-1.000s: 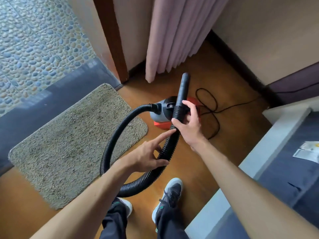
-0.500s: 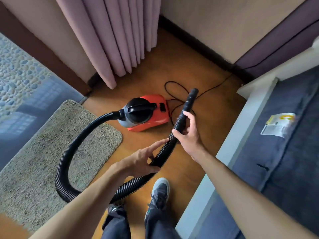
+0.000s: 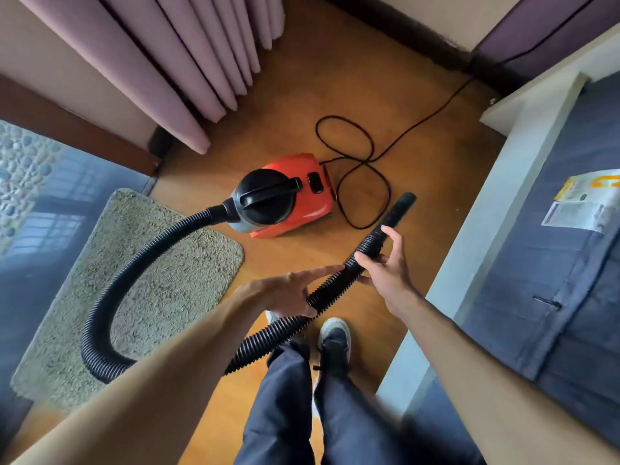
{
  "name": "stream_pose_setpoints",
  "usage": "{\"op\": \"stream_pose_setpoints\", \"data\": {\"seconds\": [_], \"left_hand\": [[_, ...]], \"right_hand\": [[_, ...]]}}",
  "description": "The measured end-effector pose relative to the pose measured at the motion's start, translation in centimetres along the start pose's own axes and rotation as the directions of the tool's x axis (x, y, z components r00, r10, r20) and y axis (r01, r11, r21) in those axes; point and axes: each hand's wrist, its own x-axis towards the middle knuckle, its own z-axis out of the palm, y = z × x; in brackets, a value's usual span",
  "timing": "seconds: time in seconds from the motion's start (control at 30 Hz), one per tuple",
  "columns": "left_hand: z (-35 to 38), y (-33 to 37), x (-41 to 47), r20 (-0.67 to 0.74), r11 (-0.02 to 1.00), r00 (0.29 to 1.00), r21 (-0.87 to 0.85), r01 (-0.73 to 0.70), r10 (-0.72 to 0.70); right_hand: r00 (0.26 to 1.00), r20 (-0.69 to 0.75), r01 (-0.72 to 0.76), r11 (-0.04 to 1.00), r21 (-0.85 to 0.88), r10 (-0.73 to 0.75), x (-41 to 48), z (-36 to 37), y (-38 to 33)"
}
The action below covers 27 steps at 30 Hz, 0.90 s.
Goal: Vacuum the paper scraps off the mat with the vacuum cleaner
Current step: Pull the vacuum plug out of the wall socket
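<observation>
Black ribbed plastic between the hands: pinched the hose (image 3: 330, 288) close to its stiff end with the right hand (image 3: 389, 273), thumb on one side, curled fingers on the other, forefinger lifted clear. Laid the left hand (image 3: 285, 293) on the same hose a little nearer the body, fingers stretched straight along the ribs; could not tell whether the thumb hooked underneath.

Held that stretch on a slant, from low beside the left hand up and away past the right. Aimed the nozzle (image 3: 399, 209) off beyond the right hand, toward the cord (image 3: 364, 169) looped on the floor.

Found the mat (image 3: 174, 263) on the opposite side altogether: left of both hands, nearer the left one, crossed in this view by the hose's slack loop running back to the vacuum cleaner (image 3: 288, 199). Placed that ahead of the left hand, near the mat's corner. Made out no paper scraps on the pile; too small or hidden to tell.

Judged the coming move a swing: nozzle mouth brought round leftward across the body and tipped down onto the pile, right hand steering, left hand feeding hose. Judged the loop likely to drag across the mat in that turn.
</observation>
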Motion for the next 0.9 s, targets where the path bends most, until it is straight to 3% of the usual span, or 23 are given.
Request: {"op": "stream_pose_setpoints", "data": {"seconds": [0.43, 0.9], "left_hand": [[0.8, -2.6, 8.3, 0.075, 1.0, 0.997, -0.017, 0.02, -0.019], [2.2, -7.1, 17.6, 0.122, 0.992, 0.99, -0.091, 0.084, -0.073]], "right_hand": [[0.983, -0.016, -0.182, 0.983, 0.03, 0.183, 8.3, 0.0, 3.9], [0.945, 0.096, -0.307, 0.949, -0.076, 0.314, 18.3, 0.3, 9.5]]}}
